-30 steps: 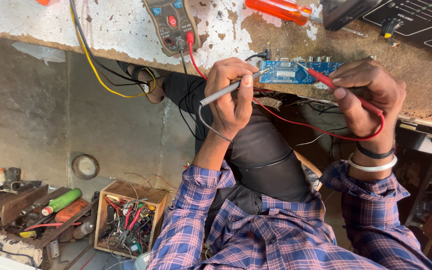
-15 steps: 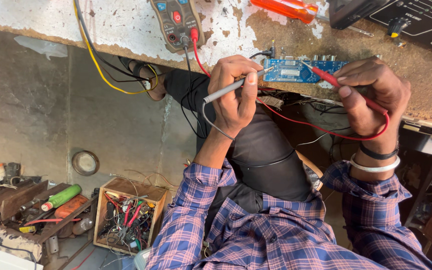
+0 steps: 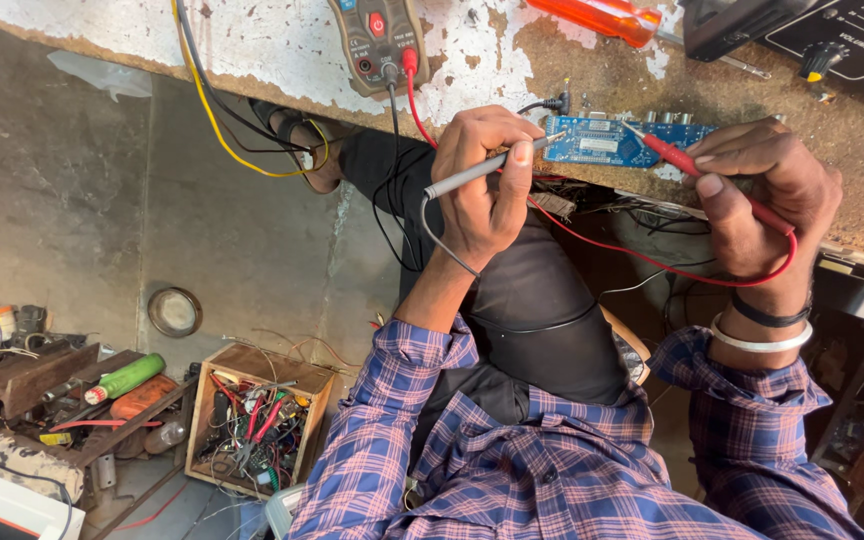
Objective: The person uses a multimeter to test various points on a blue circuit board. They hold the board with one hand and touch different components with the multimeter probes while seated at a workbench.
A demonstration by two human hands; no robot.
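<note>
Circuit board [image 3: 620, 142]: your left hand [image 3: 487, 185] grips the grey probe [image 3: 482, 172], right hand [image 3: 762, 195] pinches the red probe [image 3: 687, 165]; both tips on it, testing underway.

An electronics repair workshop: worn bench [image 3: 252, 50], multimeter [image 3: 377, 40], circuit board [image 3: 612, 142], crate of wires [image 3: 257, 420].

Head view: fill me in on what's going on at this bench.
A person in a plaid shirt is probing a blue circuit board at the edge of a worn bench. The left hand holds a grey probe to the board's left end; the right hand holds a red probe to its top. Both leads run to a multimeter on the bench. An orange screwdriver lies nearby.
</note>
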